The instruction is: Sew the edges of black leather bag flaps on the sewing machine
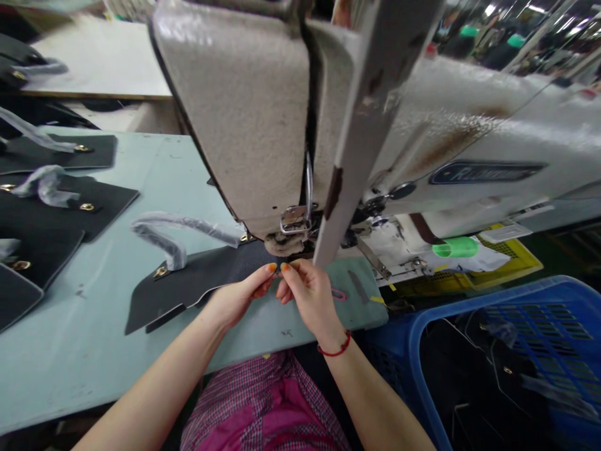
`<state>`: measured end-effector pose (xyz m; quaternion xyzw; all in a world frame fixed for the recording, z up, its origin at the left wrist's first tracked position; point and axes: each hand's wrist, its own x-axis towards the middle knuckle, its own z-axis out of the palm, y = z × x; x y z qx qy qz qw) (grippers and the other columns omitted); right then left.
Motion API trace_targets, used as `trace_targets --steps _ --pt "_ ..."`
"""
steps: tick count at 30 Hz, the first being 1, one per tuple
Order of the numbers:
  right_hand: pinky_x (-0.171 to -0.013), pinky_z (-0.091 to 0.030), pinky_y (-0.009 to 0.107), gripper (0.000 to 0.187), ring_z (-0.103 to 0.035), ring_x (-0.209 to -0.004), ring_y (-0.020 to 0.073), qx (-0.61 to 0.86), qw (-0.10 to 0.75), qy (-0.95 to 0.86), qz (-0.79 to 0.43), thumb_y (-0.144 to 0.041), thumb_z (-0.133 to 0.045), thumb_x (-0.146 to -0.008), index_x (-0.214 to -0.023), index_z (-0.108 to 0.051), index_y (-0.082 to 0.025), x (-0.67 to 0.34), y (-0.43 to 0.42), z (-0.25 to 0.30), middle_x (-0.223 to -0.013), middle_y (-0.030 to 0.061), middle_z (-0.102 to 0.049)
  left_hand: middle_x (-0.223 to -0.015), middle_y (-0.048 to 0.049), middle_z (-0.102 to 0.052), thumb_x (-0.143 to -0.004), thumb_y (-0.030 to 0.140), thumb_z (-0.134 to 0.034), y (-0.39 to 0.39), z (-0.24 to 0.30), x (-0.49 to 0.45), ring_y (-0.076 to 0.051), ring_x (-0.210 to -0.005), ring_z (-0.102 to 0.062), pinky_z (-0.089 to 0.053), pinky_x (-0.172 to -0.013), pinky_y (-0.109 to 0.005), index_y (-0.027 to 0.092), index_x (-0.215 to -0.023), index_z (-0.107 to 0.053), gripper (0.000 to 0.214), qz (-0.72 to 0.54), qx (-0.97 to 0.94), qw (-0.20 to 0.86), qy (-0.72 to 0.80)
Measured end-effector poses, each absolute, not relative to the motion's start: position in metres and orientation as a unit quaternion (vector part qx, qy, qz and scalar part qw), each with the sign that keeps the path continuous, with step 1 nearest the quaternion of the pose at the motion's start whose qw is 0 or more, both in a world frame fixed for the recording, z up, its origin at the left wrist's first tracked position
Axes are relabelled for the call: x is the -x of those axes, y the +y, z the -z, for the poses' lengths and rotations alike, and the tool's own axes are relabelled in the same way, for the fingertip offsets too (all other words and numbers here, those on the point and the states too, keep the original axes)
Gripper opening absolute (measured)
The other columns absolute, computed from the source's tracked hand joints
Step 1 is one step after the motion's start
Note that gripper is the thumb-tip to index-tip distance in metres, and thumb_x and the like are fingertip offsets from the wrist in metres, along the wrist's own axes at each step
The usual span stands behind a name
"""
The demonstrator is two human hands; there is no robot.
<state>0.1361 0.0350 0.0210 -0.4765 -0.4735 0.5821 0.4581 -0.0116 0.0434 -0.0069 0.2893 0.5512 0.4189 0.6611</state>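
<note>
head; left hand (237, 297) grip pinching black leather panel (201, 282); right hand (310, 294) grip likewise

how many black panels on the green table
5: one panel pinched by the left hand and right hand, four more panels down the table's left side; more may be hidden

The sewing machine (244, 113) hides one end of the black panel (201, 282); the blue crate (422, 319) runs off view.
</note>
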Motion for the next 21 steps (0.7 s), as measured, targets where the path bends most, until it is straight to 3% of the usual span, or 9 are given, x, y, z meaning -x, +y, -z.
trace_targets --steps 10,21 --pt "-0.046 -0.045 0.017 0.033 -0.055 -0.045 0.0082 0.49 0.46 -0.469 -0.573 -0.045 -0.055 -0.091 -0.075 -0.058 -0.016 -0.134 0.038 -0.02 -0.055 -0.0016 -0.06 -0.052 0.0021 -0.052 -0.053 0.053 -0.082 0.051 -0.001 0.004 -0.012 -0.056 -0.044 -0.037 -0.055 -0.024 0.017 -0.052 -0.061 0.042 -0.423 -0.251 0.691 0.53" --pt "-0.045 -0.045 0.017 0.034 -0.056 -0.043 0.0085 0.497 0.468 -0.439 -0.584 -0.048 -0.056 -0.09 -0.081 -0.062 -0.015 -0.128 0.033 -0.016 -0.055 -0.0009 -0.061 -0.051 0.0034 -0.05 -0.064 0.041 -0.077 0.065 0.003 0.007 -0.01 -0.051 -0.042 -0.035 -0.051 -0.023 0.016 -0.054 -0.059 0.032 -0.461 -0.279 0.675 0.504"
